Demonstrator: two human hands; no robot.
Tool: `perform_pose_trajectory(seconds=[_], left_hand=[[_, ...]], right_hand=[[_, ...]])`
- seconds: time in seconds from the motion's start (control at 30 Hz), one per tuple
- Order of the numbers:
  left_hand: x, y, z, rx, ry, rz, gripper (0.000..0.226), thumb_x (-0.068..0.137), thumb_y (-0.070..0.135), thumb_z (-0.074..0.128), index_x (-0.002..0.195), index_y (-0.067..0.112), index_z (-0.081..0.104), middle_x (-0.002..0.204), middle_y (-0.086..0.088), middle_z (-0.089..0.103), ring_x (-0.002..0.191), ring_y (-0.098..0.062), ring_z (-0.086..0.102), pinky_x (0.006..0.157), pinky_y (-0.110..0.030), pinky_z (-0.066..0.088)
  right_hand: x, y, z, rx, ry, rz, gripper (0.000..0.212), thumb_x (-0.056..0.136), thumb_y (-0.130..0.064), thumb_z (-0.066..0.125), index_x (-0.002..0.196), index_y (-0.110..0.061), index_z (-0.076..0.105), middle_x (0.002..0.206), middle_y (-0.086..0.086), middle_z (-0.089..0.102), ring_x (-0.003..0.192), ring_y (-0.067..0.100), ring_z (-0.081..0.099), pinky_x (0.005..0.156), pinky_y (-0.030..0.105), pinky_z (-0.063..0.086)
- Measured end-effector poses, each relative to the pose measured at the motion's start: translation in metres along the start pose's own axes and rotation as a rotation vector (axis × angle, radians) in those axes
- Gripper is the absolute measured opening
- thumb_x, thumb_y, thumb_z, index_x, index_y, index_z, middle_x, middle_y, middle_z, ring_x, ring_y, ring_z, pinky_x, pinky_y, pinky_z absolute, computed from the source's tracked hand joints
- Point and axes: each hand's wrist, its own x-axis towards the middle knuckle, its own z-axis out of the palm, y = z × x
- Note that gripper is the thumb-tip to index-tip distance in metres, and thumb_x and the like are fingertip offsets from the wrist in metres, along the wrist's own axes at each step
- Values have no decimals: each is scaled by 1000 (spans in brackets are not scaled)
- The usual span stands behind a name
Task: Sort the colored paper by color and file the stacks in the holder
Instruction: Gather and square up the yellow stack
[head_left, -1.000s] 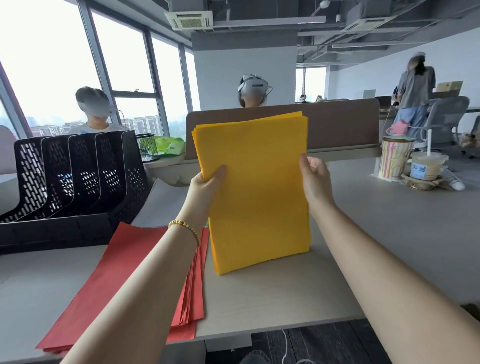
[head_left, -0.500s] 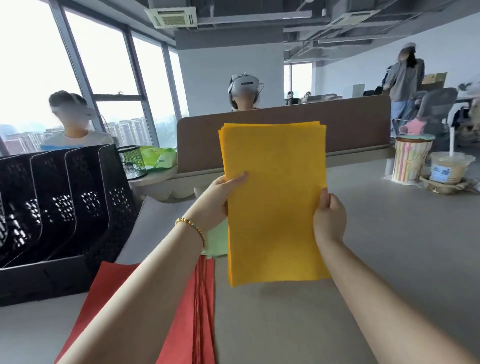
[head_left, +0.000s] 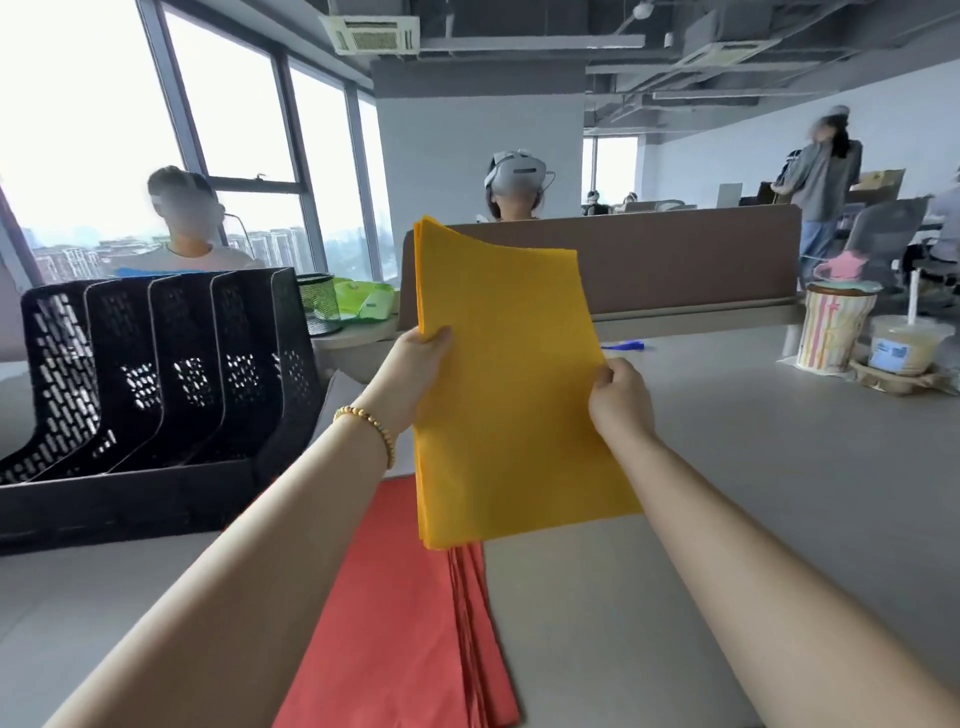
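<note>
I hold a stack of yellow paper (head_left: 511, 395) upright above the desk. My left hand (head_left: 415, 364) grips its left edge, and my right hand (head_left: 615, 397) pinches its right edge lower down. A stack of red paper (head_left: 395, 613) lies flat on the desk under my left forearm, its far end hidden behind the yellow stack. The black mesh file holder (head_left: 156, 395) with several slots stands at the left; a strip of blue paper (head_left: 156, 272) shows above its back.
A brown divider panel (head_left: 675, 260) closes the far side of the grey desk (head_left: 779, 493). A striped cup (head_left: 834, 330) and a lidded drink cup (head_left: 904, 345) stand at the far right. A mesh pen cup (head_left: 319, 301) and green packet (head_left: 363, 301) sit behind the holder. People sit beyond.
The yellow stack has come up off the desk and turned so its left edge faces me. My right hand slid down its right edge. The view shifted left toward the holder.
</note>
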Motion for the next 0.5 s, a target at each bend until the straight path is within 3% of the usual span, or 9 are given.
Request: perform_pose_trajectory(seconds=[0.1, 0.2, 0.3, 0.37, 0.43, 0.5], left_hand=[[-12, 11, -42, 20, 110, 41, 16, 100, 31, 41, 102, 22, 54, 86, 3, 63, 87, -24, 64, 85, -41, 53], [-22, 23, -92, 86, 219, 115, 21, 100, 32, 38, 110, 22, 54, 91, 3, 63, 94, -25, 63, 89, -40, 52], [-27, 32, -146, 132, 342, 190, 22, 100, 30, 36, 108, 22, 56, 99, 0, 63, 97, -25, 63, 89, -40, 52], [-28, 37, -180, 151, 422, 236, 24, 99, 28, 35, 103, 18, 57, 87, 1, 61, 84, -23, 63, 76, -35, 53], [-29, 40, -216, 172, 503, 275, 31, 99, 27, 34, 108, 8, 58, 72, 6, 51, 62, -14, 50, 55, -26, 41], [-31, 43, -250, 201, 562, 318, 33, 100, 27, 33, 114, 8, 57, 72, 8, 47, 56, -7, 43, 50, -22, 33]], right_hand=[[-29, -27, 28, -18, -57, -64, 33, 97, -14, 33, 129, -11, 43, 119, 10, 55, 107, 33, 54, 74, 32, 39], [-60, -56, 68, -176, -85, -175, 45, 95, -13, 40, 140, -10, 34, 141, 14, 38, 130, 35, 34, 96, 42, 36], [-96, -92, 116, -157, -198, -282, 48, 100, -27, 33, 145, -12, 29, 151, 11, 25, 137, 33, 21, 109, 44, 25], [-115, -118, 154, -128, -278, -347, 49, 101, -33, 27, 147, -13, 27, 153, 9, 22, 141, 30, 16, 114, 40, 16], [-133, -144, 193, -151, -347, -425, 50, 102, -34, 23, 148, -14, 23, 155, 6, 19, 144, 27, 12, 115, 38, 12], [-153, -169, 227, -133, -389, -450, 49, 102, -32, 22, 147, -13, 23, 155, 6, 19, 143, 28, 14, 115, 39, 13]])
